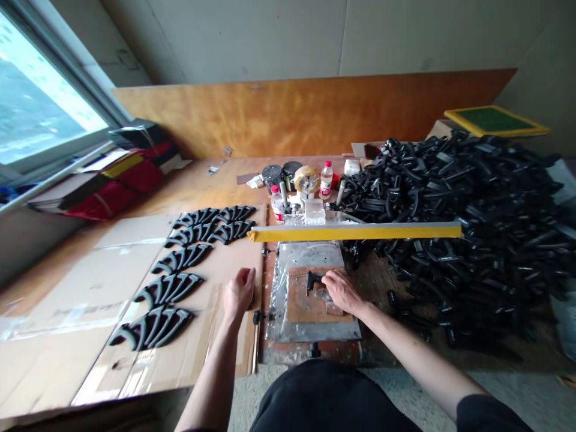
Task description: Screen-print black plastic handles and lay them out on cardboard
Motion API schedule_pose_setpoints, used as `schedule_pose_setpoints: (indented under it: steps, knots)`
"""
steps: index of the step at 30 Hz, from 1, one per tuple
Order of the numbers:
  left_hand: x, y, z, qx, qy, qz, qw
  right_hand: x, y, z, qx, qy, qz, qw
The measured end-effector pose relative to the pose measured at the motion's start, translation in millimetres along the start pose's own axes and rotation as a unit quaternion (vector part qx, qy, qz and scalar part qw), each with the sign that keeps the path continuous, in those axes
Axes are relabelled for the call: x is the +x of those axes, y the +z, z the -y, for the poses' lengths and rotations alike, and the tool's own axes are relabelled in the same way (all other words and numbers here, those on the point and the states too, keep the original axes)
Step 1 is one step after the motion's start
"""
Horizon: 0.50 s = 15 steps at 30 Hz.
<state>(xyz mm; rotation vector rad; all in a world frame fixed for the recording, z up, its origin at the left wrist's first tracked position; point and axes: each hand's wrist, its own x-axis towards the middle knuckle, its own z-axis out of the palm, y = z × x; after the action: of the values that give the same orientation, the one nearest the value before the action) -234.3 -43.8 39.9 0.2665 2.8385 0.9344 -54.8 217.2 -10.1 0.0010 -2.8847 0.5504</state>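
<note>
My right hand [341, 289] is closed on the end of a black plastic part [314, 280], over a brown wooden block [297, 300] on a grey metal plate [281, 264]. My left hand [239, 294] is curled above the cardboard [225, 330], left of the plate; a dark piece shows beside its fingers, too hidden to make out. Rows of curved black handles [166, 327] lie on the cardboard to the left. A yellow-edged bar [360, 231] crosses above the far part of the plate.
A large heap of black parts [450, 204] covers the right side. Behind the bar stand bottles [326, 180], dark jars [272, 176] and a tape roll [306, 179]. Red and black folders [121, 180] lie by the window. A green board [495, 120] rests at the back right.
</note>
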Motion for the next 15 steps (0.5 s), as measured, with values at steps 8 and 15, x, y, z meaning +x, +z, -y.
schedule_pose_setpoints:
  steps: [8, 15]
  knots:
    - [-2, -47.4, -108, -0.296, 0.158, -0.006, 0.942, 4, -10, 9, -0.037, 0.004, 0.042, 0.998]
    - [-26, -53.4, -144, -0.395, 0.170, 0.042, 0.902, -1, 9, 35, 0.046, -0.119, 0.110, 0.986]
